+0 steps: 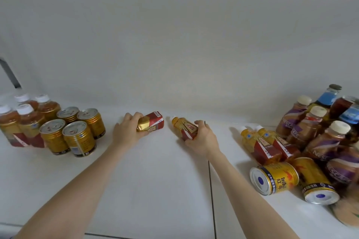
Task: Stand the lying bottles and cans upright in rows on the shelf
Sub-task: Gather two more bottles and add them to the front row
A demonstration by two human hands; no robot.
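My left hand [127, 129] grips a lying gold-and-red bottle [152, 124] at mid-shelf, its base pointing right. Just to its right my right hand [202, 137] holds a second lying gold-and-red bottle [183, 127] with its white cap toward the back left. At the left, several tea bottles [27, 120] and gold cans [77, 138] stand upright in rows. On the right, two more gold-and-red bottles [266, 145] and two gold cans [275, 176] lie on their sides.
A pile of purple-labelled coffee bottles [326, 141] and blue-labelled bottles [328, 96] crowds the far right. The white shelf [155, 180] has a seam running front to back near my right forearm. A white back wall rises behind.
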